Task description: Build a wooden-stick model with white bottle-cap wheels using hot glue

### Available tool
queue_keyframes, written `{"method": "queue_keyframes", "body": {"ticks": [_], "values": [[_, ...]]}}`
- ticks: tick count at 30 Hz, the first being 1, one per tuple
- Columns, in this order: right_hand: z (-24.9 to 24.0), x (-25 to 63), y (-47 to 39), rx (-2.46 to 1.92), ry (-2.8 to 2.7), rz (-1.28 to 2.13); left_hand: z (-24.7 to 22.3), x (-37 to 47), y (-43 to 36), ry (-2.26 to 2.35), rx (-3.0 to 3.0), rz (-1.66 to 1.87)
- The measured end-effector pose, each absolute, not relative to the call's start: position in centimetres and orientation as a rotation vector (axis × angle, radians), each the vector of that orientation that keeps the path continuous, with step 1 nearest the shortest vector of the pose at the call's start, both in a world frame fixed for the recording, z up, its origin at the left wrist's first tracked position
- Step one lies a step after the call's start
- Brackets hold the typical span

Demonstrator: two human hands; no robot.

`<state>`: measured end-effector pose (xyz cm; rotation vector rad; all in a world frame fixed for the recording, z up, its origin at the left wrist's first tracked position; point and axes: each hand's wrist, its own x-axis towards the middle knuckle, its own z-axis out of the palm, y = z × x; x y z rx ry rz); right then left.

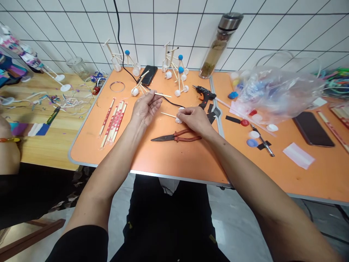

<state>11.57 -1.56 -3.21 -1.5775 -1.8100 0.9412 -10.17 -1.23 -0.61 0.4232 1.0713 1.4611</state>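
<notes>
My left hand [146, 106] is closed, pinching a short wooden stick [163, 95] that points right. Lower and to the right, my right hand [195, 119] grips a white bottle cap wheel [178, 120] with a wooden stick [168, 114] jutting out to the left. Part of that wheel piece is hidden by my fingers. Red-handled long-nose pliers [176, 138] lie on the orange table [174, 160] just below my right hand. Past my left hand stands a small stick frame with a white wheel [135, 91].
Several wrapped chopsticks [116, 122] lie on the left. Stick models with blue balls [180, 69] stand behind. A glue gun [204, 95], a tall bottle [219, 45], a plastic bag [283, 89] and a phone [313, 129] sit right. A black cable crosses the table; another person's arm [9, 145] is far left.
</notes>
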Motion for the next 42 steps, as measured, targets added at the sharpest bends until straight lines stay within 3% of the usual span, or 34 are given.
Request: {"method": "queue_keyframes", "body": {"ticks": [17, 33, 42], "values": [[-2.8, 9.8, -0.8, -1.851, -1.798, 0.725, -1.5, -9.9, -1.0, 1.055, 0.408, 1.465], [-2.1, 10.8, -0.6, -1.375, -0.943, 1.529, -1.3, -9.9, -1.2, 1.056, 0.441, 1.457], [-1.0, 11.2, -1.5, -1.210, -0.796, 1.873, -1.2, -9.3, -1.7, 1.079, 0.477, 1.481]]}}
